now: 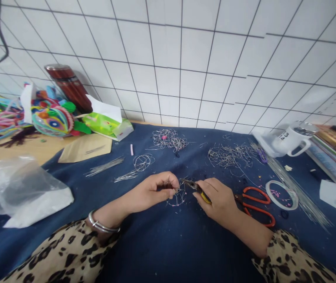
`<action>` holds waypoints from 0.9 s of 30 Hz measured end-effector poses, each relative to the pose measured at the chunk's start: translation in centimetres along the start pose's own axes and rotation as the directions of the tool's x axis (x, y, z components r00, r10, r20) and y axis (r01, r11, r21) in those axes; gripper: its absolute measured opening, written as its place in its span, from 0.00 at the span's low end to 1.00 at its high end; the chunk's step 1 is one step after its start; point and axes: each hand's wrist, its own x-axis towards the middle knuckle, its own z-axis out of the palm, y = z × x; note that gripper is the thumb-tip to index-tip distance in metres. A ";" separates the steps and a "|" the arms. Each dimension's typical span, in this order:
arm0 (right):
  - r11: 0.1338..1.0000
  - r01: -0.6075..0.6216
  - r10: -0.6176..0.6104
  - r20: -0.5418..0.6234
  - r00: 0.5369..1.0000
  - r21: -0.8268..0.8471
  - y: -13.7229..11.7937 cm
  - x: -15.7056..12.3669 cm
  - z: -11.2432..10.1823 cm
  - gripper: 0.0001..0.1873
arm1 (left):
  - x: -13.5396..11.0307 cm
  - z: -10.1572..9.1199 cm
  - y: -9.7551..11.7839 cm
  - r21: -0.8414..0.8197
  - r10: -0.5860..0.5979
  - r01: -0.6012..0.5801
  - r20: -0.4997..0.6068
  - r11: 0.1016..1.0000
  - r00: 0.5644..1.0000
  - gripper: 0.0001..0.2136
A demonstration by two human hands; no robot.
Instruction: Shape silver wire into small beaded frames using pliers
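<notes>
My left hand [153, 189] is closed in a pinch on a small beaded wire piece [178, 197] that rests on the dark blue cloth [168, 243]. My right hand [217, 198] is wrapped round small pliers [194, 186] with yellow handles. The pliers' tips point left and meet the wire piece right beside my left fingertips. Both forearms wear leopard-print sleeves, and a silver bangle sits on my left wrist.
Red-handled scissors [254, 204] and a roll of tape [282, 194] lie right of my right hand. Wire bundles [105, 166], wire tangles [229, 155], a white mug [294, 138], a clear plastic bag [17, 188], a tissue pack [107, 124] and colourful craft items [50, 118] surround the work spot.
</notes>
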 end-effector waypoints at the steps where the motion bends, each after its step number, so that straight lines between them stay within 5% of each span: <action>1: 1.000 -0.001 0.001 -0.001 1.000 -0.003 0.0 0.0 0.0 0.12 | 0.0 0.0 0.0 0.002 0.000 0.000 -0.002 1.000 1.000 0.04; 13: 0.999 -0.011 0.011 0.015 1.000 0.032 -0.1 -0.3 0.4 0.12 | 0.0 0.1 -0.2 -0.079 -0.014 0.014 -0.001 0.997 1.000 0.04; 19: 0.960 -0.141 0.136 0.038 0.990 0.242 0.0 0.0 0.4 0.12 | 0.1 -0.3 -0.6 -0.086 0.003 -0.009 -0.066 0.996 0.998 0.05; 23: 0.733 -0.392 0.356 0.179 0.917 0.556 -0.6 0.4 -0.2 0.11 | 0.3 -0.1 -0.6 -0.098 0.023 -0.030 -0.075 0.995 0.997 0.06; 27: 0.402 -0.518 0.379 0.378 0.845 0.755 -1.6 0.6 -0.5 0.15 | 0.4 0.7 -0.8 -0.127 0.020 -0.026 -0.048 0.992 0.999 0.06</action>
